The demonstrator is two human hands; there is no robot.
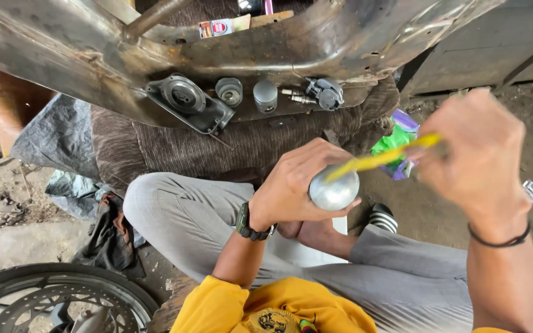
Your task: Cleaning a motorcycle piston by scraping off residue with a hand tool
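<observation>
My left hand [294, 182] grips a round silver metal part [333, 190], which looks like a piston, held over my lap. My right hand [473, 154] holds a thin yellow stick-like tool [380, 159], blurred by motion, with its far end touching the top of the silver part. I sit cross-legged in grey trousers and a yellow shirt. A dark watch is on my left wrist and a black band on my right.
A worn metal frame panel [94, 55] lies ahead with parts on it: a dark cover plate [186, 102], a small round part [229, 91], a grey cylinder [265, 97], a dark cap [325, 94]. A wheel [50, 299] at lower left. Green-purple wrapper [396, 145] on the ground.
</observation>
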